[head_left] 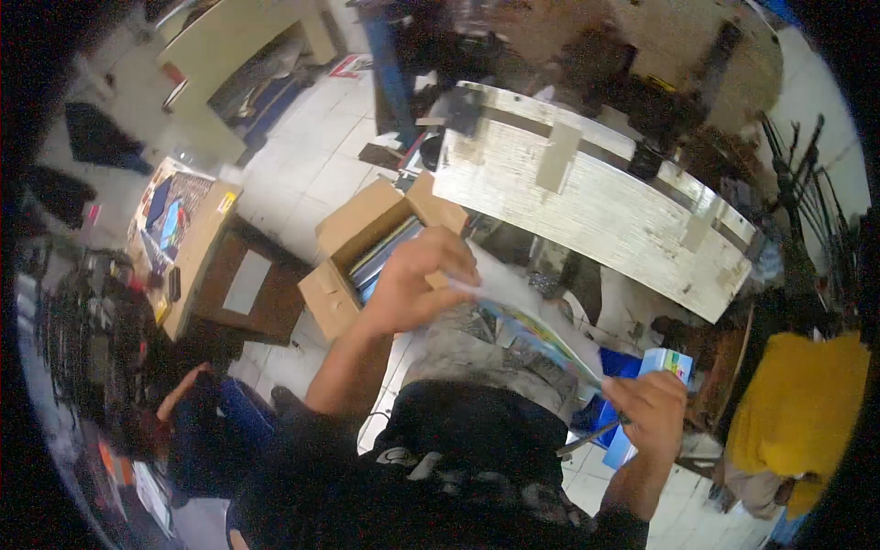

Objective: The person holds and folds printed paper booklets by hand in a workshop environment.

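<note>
Between my two hands stretches a thin printed sheet point(541, 335), whitish with a colourful face, seen nearly edge-on and blurred. My left hand point(423, 275) pinches its upper left end, fingers closed. Its lower right end is gripped by my right hand point(649, 408), also closed. A thin, dark, stick-like item point(591, 438) shows just below the right hand; whether that hand holds it I cannot tell. Behind my left hand stands an open cardboard box point(367, 220) with flat, stacked items inside. A light blue printed carton point(667, 362) lies beside my right hand.
Ahead is a long, worn, whitish tabletop point(587, 202) with tape strips. To the left stands a wooden desk point(206, 266) with small items on it. A person in a yellow top point(797, 412) is at the right, another person in dark clothes point(215, 422) at the lower left.
</note>
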A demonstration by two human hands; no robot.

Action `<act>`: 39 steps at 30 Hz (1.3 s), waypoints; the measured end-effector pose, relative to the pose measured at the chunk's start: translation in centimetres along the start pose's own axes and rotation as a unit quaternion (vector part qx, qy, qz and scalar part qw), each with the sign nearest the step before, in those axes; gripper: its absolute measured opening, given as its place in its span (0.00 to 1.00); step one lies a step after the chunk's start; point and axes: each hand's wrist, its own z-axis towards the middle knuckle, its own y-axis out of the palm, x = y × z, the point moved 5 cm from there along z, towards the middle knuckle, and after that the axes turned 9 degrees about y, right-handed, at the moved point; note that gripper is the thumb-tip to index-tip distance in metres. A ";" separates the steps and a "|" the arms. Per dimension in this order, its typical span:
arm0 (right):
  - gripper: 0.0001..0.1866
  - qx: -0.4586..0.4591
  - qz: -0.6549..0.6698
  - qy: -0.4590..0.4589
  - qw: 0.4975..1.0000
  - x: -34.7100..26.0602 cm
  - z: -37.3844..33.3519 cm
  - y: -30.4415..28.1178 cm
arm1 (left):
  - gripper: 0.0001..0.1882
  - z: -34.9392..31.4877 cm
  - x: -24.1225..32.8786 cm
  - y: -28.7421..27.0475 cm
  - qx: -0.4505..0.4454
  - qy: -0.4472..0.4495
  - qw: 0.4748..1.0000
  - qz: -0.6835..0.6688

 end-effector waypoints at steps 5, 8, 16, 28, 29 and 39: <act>0.10 0.142 -0.099 -0.069 0.982 -1.1 -1.3 -1.5 | 0.07 -1.0 5.6 -2.8 0.079 0.248 0.966 0.008; 0.12 0.161 -0.095 -0.086 0.979 -0.4 -1.7 -0.9 | 0.08 -2.6 7.1 -3.6 0.091 0.273 0.955 0.075; 0.04 0.253 -0.125 -0.173 0.944 -1.5 -0.6 -1.4 | 0.09 -4.2 8.0 -4.7 0.166 0.301 0.935 0.091; 0.04 0.292 -0.153 -0.215 0.919 -2.0 -0.3 -1.4 | 0.09 -4.7 7.8 -5.1 0.138 0.297 0.940 0.098; 0.03 0.300 -0.143 -0.216 0.918 -1.9 -0.4 -1.3 | 0.09 -4.5 7.7 -4.9 0.108 0.278 0.949 0.098; 0.07 0.212 -0.068 0.061 0.973 2.1 0.6 -2.4 | 0.08 -4.0 1.9 -0.7 0.054 0.050 0.990 -0.120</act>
